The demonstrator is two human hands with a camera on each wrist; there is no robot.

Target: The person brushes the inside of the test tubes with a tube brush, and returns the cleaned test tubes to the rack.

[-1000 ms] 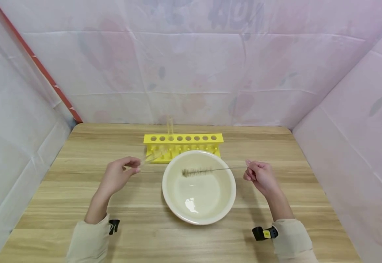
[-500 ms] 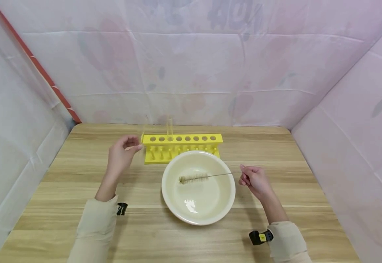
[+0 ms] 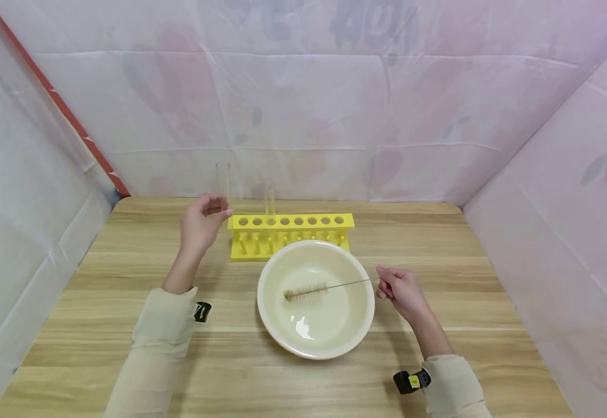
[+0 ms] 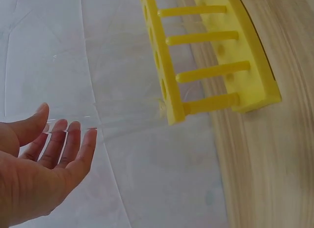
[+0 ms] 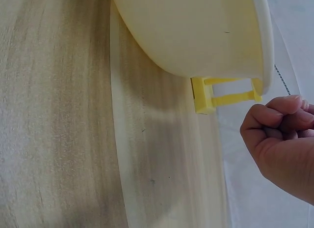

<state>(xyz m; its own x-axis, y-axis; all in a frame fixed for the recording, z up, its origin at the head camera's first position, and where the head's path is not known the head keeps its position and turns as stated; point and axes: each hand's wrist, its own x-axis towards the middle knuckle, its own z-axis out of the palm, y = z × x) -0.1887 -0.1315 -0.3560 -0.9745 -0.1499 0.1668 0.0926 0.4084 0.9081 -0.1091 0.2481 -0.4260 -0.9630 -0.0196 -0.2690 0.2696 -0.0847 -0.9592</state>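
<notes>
My left hand [image 3: 201, 223] pinches a clear glass test tube [image 3: 223, 181] between thumb and fingers. The tube stands upright, mouth up, beside the left end of the yellow test tube rack [image 3: 291, 221]. In the left wrist view its far end lies close to the rack's top bar [image 4: 169, 98]; whether they touch I cannot tell. A second test tube [image 3: 270, 204] stands in one of the rack's holes. My right hand [image 3: 403, 293] pinches the thin wire handle of a test tube brush [image 3: 306, 292]. The bristles hang over the cream basin [image 3: 264, 316].
The basin holds water with a bright reflection and stands in front of the rack, hiding part of its base. A wooden table [image 3: 230, 371] carries everything. Patterned white sheets [image 3: 303, 116] enclose its back and sides.
My left hand has moved up and away toward the rack's left end, and its test tube has turned from tilted to upright. My right hand has brought the brush slightly left and nearer.
</notes>
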